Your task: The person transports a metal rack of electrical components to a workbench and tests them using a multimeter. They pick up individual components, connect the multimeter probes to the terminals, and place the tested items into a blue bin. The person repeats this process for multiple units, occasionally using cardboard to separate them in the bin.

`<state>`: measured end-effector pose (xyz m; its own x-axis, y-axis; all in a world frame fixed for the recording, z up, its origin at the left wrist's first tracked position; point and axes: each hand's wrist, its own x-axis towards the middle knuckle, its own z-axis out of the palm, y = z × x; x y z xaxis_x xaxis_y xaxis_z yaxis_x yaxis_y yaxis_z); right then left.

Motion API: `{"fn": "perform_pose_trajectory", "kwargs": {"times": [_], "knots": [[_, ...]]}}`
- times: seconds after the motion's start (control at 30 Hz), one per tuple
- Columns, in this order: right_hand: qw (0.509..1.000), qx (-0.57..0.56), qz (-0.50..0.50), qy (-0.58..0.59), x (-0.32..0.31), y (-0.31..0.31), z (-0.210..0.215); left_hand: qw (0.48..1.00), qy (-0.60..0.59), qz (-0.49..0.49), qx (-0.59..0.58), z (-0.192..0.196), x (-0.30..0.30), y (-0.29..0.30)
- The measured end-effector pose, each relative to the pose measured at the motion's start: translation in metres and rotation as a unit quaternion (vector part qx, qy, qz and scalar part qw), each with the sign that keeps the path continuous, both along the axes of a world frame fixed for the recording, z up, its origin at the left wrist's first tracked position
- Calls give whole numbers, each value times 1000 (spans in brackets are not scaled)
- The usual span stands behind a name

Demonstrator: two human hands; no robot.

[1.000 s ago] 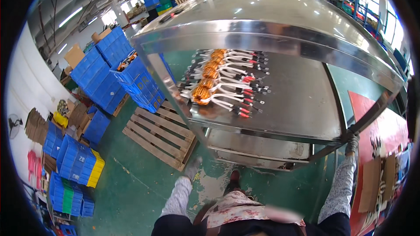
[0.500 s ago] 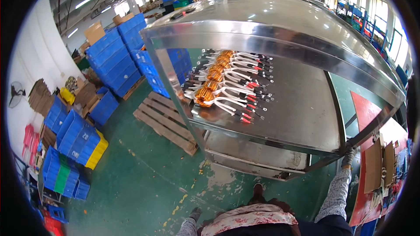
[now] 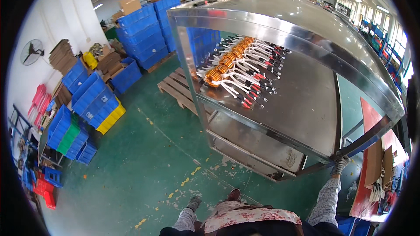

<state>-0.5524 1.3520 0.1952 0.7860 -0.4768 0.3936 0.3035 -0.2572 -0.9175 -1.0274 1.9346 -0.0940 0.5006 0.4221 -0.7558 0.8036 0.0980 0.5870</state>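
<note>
While the right hand [image 3: 340, 164] is gripping the steel cart's [image 3: 306, 118] near right corner post, the cart is swinging rightward; left hand [image 3: 193, 203] hanging free, grip unclear.

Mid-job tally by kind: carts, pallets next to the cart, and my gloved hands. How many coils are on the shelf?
Cart: 1
Pallet: 1
Gloved hands: 2, with the right hand on the cart's corner post and the left hand free
Coils: one row, too crowded to count
Total: 4, not counting the coils
</note>
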Motion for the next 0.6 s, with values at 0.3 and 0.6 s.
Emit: {"fn": "perform_pose_trajectory", "kwargs": {"times": [0.3, 0.6], "knots": [[997, -70, 42, 2, -21, 126, 29, 999, -11, -5, 36, 53, -51, -5], [999, -34, -6, -24, -60, 177, 24, 949, -22, 302, -86, 55, -196, -53]]}}
